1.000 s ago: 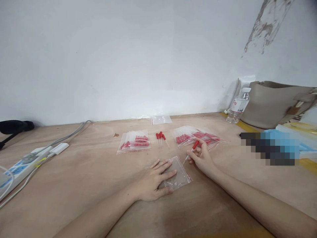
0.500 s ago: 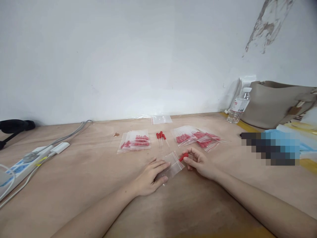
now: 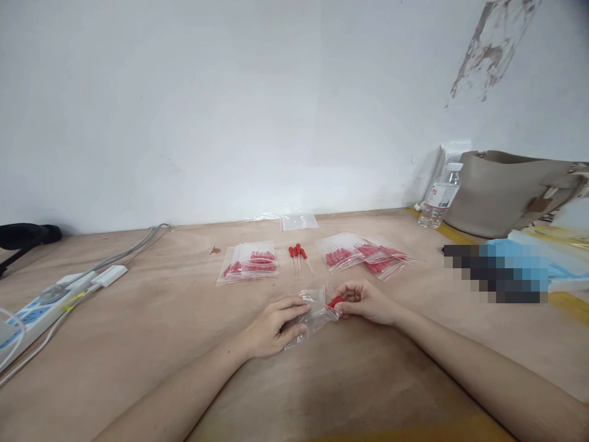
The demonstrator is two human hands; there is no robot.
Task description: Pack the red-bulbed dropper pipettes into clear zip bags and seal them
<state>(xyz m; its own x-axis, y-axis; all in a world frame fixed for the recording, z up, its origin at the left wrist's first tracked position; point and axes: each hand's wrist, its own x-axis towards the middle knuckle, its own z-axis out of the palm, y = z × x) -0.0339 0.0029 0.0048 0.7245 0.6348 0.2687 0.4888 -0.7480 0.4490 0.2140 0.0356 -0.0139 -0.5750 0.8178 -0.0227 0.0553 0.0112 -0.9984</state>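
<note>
On bare plywood table (image 3: 151,344) against white wall (image 3: 230,104), both hands' fingers pinch clear bag (image 3: 315,313).

Red against pale wood and white

A red-handled tool (image 3: 335,302) is seen at a clear bag (image 3: 311,312); red pieces fill clear bags (image 3: 250,263) on the tan bench (image 3: 184,344). The wall (image 3: 230,110) is painted white, and the handbag (image 3: 501,190) is coloured beige.

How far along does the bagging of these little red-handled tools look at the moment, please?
Done: filled bags lie in two piles, one left and one right. In hand: the left hand holds a clear bag while the right hand pushes a red-handled tool into its mouth. Left: a few loose tools and spare empty bags near the wall.
</note>
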